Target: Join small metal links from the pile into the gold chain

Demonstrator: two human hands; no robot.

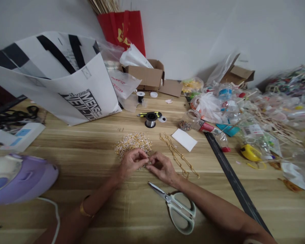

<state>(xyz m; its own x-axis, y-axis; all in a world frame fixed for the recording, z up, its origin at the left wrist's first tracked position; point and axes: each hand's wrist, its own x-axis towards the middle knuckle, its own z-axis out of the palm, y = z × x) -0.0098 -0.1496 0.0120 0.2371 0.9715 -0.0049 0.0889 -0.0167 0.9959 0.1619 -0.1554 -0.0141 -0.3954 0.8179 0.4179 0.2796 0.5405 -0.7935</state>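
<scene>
Both hands at gold beads

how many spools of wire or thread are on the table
2 clearly: a silver wire spool beside the yellow-black tool, and a dark spool before the cardboard box. The clutter at right may hide more.

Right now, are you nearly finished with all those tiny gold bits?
Not nearly. Looks done: two gold chains lie linked up to the right of the hands. In hand: the left hand and right hand pinch something tiny between them; it is too small to make out. Left: a heap of loose gold and silver pieces sits just behind the hands. The scissors lie untouched.
</scene>
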